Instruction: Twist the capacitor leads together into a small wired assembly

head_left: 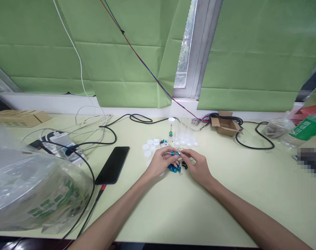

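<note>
My left hand (161,161) and my right hand (196,165) meet over the middle of the pale green table (173,208). The left fingers pinch a thin metal pin with a small blue bead (174,153) on it. The right fingertips pinch the other end of that pin. Under the hands lies a small pile of blue beads (174,169) and dark bits. Several white caps (150,147) sit just beyond the left hand. Behind them stand clear small tubes (185,133) and a little green piece on a stand (170,133).
A black phone (113,164) lies left of the hands, plugged into a cable. A large clear plastic bag (30,184) fills the near left. Black cables (254,140), an open cardboard box (225,125) and a plastic bottle (300,132) are at the back right.
</note>
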Action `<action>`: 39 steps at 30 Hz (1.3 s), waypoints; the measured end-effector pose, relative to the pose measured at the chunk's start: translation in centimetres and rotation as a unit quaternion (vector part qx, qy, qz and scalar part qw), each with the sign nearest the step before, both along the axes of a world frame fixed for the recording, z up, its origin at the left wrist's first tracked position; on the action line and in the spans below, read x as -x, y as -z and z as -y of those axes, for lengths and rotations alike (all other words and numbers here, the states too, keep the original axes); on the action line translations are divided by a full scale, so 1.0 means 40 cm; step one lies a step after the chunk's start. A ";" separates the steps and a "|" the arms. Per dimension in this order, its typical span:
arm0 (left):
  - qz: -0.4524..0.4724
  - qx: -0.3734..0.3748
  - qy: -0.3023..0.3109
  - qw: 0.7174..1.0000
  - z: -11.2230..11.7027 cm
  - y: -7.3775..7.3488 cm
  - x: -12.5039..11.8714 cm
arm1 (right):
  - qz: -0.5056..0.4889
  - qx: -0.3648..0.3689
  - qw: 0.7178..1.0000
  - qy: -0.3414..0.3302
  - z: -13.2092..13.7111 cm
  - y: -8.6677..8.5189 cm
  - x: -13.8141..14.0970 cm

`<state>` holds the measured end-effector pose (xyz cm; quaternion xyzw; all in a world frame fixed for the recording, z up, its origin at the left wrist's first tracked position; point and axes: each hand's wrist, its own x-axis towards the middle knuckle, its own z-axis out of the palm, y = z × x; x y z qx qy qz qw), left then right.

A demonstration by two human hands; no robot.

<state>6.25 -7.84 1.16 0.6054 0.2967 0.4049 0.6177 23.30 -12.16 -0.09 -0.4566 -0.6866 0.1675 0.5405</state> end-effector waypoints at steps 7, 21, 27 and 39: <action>-0.026 -0.015 -0.012 0.999 0.014 -0.016 -0.002 | -0.016 0.030 0.999 0.004 -0.003 -0.003 0.001; -0.041 -0.016 -0.031 0.999 0.027 -0.039 -0.006 | -0.030 0.041 0.999 -0.002 -0.001 0.001 0.000; -0.012 0.003 -0.061 0.998 0.018 -0.038 -0.005 | -0.014 0.010 1.000 -0.013 0.000 -0.004 0.000; -0.015 -0.002 -0.060 0.998 0.017 -0.030 -0.004 | -0.003 0.011 1.000 -0.004 -0.006 0.003 -0.005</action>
